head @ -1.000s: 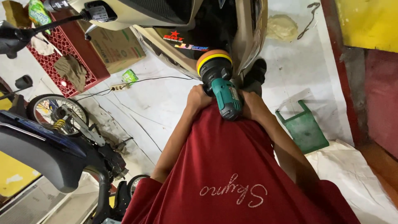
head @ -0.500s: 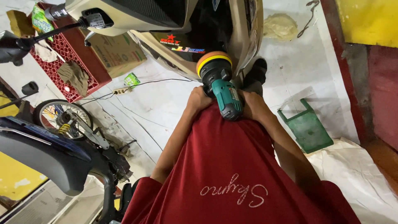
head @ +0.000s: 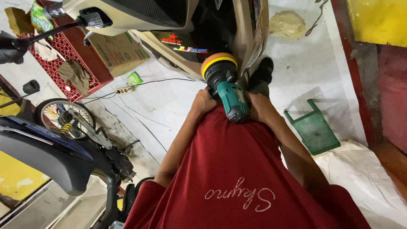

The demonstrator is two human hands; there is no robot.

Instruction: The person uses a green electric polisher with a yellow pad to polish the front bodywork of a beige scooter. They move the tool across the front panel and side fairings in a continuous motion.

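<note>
I'm gripping the teal handheld polisher [head: 232, 98] with both hands, left hand [head: 204, 101] and right hand [head: 259, 107] closed around it, pressing its orange-and-yellow foam pad [head: 217, 60] against the beige scooter panel [head: 251, 29]; progress isn't discernible.

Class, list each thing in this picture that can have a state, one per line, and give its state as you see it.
Polisher: held in both hands, orange pad against the scooter body.
Left hand: closed on the polisher.
Right hand: closed on the polisher.
Scooter: parked, beige panel facing the pad.
Green stool: lying tipped on the floor.
Power strip: on the floor, cable attached.
</note>
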